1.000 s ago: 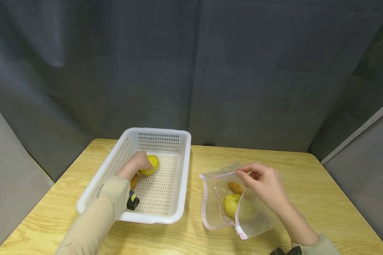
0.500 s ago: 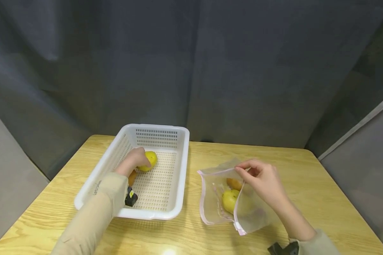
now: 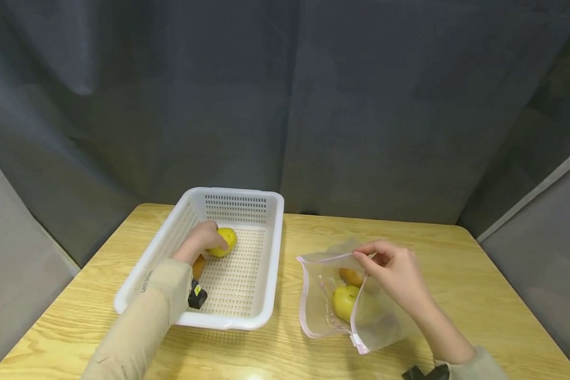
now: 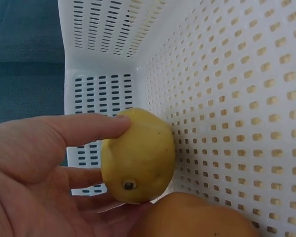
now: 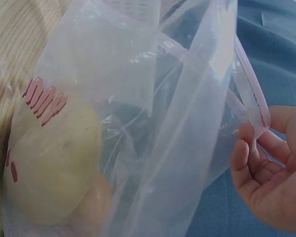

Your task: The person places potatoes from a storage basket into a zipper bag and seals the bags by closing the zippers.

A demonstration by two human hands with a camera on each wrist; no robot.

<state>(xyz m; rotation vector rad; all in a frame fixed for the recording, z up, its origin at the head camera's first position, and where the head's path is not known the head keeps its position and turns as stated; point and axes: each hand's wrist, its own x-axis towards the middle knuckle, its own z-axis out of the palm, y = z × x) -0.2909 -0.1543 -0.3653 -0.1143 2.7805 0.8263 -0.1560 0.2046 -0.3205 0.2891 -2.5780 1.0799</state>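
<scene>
Left fingers: the left hand point(image 4: 39, 173) reaches down inside the white basket point(image 3: 266, 295), fingers and thumb clamped round the yellow produce point(image 4: 138, 155).
Yellow produce: on the floor of the basket, towards its far end; plump, smooth and slightly lumpy, with tiny specks and one dark, pale-ringed spot.
Orange produce: a rounded orange piece point(image 4: 192, 219) lies in the basket, nearer its front than the yellow one.
Right fingers: well to the right of the basket, the right hand point(image 3: 393, 269) pinches the edge of the clear bag point(image 3: 320, 303) between thumb and fingertips.
Clear bag: right of the basket, mouth open, pink-edged; inside sit a yellow lump point(image 3: 345, 302) and an orange-brown lump point(image 3: 351, 276).
Since half a second ago: both grips and every item keep their places relative to the basket; the whole head view sits slightly lower.
Beyond: a wood-grained table point(image 3: 456, 274) under the basket, a dark curtain point(image 3: 361, 105) behind it.
Hard to see: the sleeve point(image 3: 138, 316) covers the basket's near-left corner; the orange piece is cut off in the left wrist view; bag film blurs its contents.
</scene>
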